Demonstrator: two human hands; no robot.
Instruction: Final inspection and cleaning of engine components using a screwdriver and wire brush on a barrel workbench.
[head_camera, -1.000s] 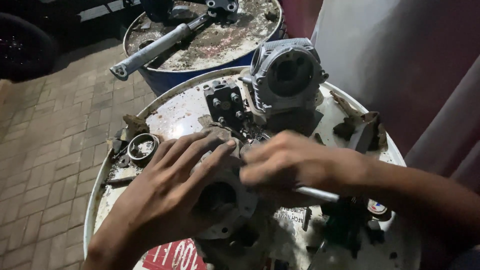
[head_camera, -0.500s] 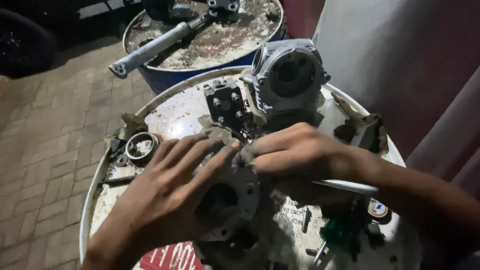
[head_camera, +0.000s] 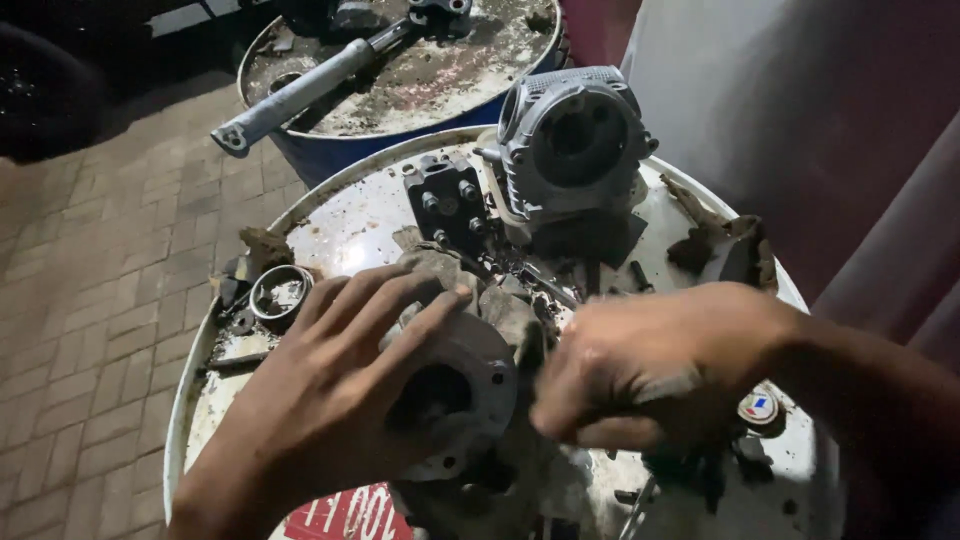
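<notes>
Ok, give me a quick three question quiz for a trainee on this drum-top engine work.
1. True or false: the left hand lies flat on the round metal engine part.
2. Which thing lies on the far blue drum? A) grey metal tube B) a red bucket C) a coiled hose
3. What stands at the white drum's far edge, beyond the right hand?

Key: 1 true; 2 A; 3 the grey finned engine cylinder.
</notes>
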